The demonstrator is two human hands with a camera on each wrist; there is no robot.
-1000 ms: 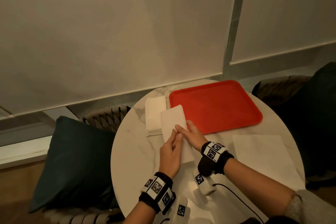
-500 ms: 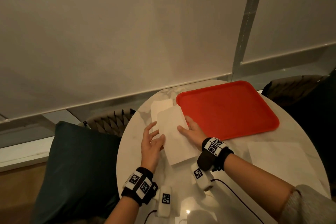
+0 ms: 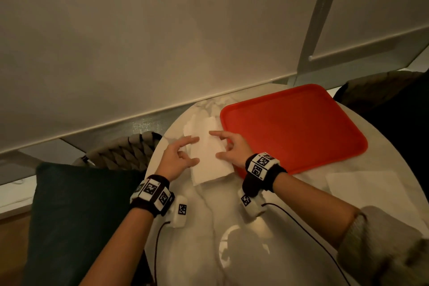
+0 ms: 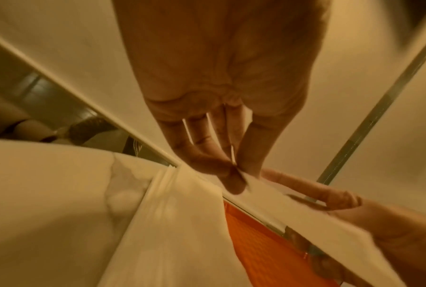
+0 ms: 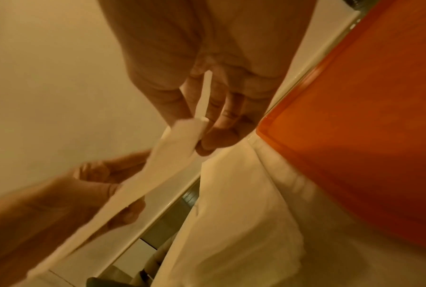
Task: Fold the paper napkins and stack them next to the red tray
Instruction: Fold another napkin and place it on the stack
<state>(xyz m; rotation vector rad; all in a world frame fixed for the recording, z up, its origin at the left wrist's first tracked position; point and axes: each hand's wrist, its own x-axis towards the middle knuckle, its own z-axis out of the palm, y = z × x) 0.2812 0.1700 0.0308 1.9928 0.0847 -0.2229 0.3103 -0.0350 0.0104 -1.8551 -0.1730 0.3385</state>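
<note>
Both hands pinch the folded napkin [image 3: 210,160] by its side edges, left hand [image 3: 176,161] and right hand [image 3: 234,151], lifted just left of the red tray [image 3: 299,127], above the napkin stack [image 3: 197,124] on the bench [image 3: 209,227].

No legible text; markers only.

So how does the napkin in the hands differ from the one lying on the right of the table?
The held napkin is folded narrow, gripped by the left hand and right hand beside the red tray. The right-side napkin lies flat, wider, unfolded, untouched. Both are white paper.
</note>
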